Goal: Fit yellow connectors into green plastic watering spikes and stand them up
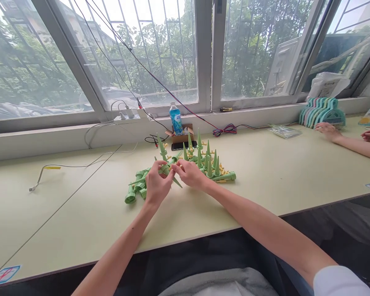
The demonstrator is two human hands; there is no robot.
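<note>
My left hand (158, 184) is closed around a green plastic plant-watering spike (164, 169), whose pointed end slants down to the right. Against it, my right hand (188, 173) pinches with thumb and forefinger; what lies between those fingertips is too small and covered to make out. Left of my hands, several loose green spikes and caps (130, 195) lie in a heap. Behind and to the right, several green spikes (209, 167) stand upright among small yellow valve pieces (222, 170). One long green spike (230, 176) lies on its side at the right end.
On the long table (265, 172), a blue-labelled bottle (175, 119), small cardboard box (185, 133) and dark phone (184, 145) sit behind the pile. Cables (225, 130) run along the sill. Far right, another person's hand (328, 131) is by teal hangers (322, 112).
</note>
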